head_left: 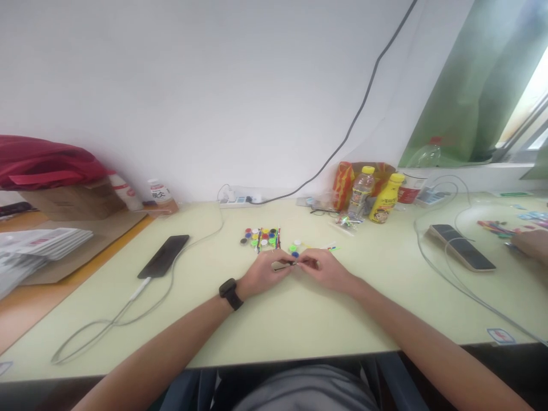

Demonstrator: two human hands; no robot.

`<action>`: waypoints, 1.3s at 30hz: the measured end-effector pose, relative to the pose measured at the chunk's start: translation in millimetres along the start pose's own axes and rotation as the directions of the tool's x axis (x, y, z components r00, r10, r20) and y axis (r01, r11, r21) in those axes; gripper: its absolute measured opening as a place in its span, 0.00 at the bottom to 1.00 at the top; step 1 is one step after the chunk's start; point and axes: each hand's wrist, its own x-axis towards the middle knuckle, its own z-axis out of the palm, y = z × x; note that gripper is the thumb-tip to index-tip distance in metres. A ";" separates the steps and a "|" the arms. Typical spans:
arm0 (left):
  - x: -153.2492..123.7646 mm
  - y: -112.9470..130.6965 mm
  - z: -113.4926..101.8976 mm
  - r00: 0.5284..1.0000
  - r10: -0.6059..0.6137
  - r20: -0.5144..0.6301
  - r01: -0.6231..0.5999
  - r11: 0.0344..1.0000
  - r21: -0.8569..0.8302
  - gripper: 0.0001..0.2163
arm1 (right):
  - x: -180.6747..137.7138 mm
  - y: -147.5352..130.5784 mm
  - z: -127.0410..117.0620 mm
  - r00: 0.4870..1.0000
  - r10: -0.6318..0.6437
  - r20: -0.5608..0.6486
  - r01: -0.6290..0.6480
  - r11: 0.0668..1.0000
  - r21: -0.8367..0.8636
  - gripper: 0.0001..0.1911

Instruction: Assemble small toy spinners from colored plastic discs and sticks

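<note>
My left hand (266, 274), below a black wristwatch (231, 293), is closed in a pinch on a thin dark strip (280, 267). My right hand (329, 272) meets it fingertip to fingertip, pinching something small at the strip's end, mostly hidden by the fingers. Just beyond the hands lie a few small round discs, among them a blue disc (295, 254) and a white disc (297, 243). Farther back and left, a group of coloured discs (265, 242) lies among thin coloured sticks (279, 237). More thin sticks (334, 248) rest beyond my right hand.
On the pale table (274, 331), a phone (164, 256) with a white cable lies left. Bottles, including a yellow bottle (386, 200), stand at the back right. A grey-topped device (461, 247) and cables lie right. Another person's hand (533, 246) is at the far right, near coloured pieces.
</note>
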 end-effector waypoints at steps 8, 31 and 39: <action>-0.7 0.6 -0.8 1.000 -0.019 -0.003 0.019 1.000 -0.006 0.10 | -0.3 -0.1 -3.0 1.000 0.010 0.007 -0.010 1.000 0.010 0.06; 8.3 -1.5 -7.8 0.938 -0.342 0.058 0.311 0.753 -0.581 0.15 | 1.5 -6.7 -10.8 0.988 0.073 -0.137 -0.024 0.944 0.330 0.25; 7.8 -2.7 -6.6 0.931 -0.363 0.039 0.314 0.743 -0.591 0.16 | 0.4 -8.9 -3.8 0.994 0.100 -0.044 -0.075 0.917 0.391 0.26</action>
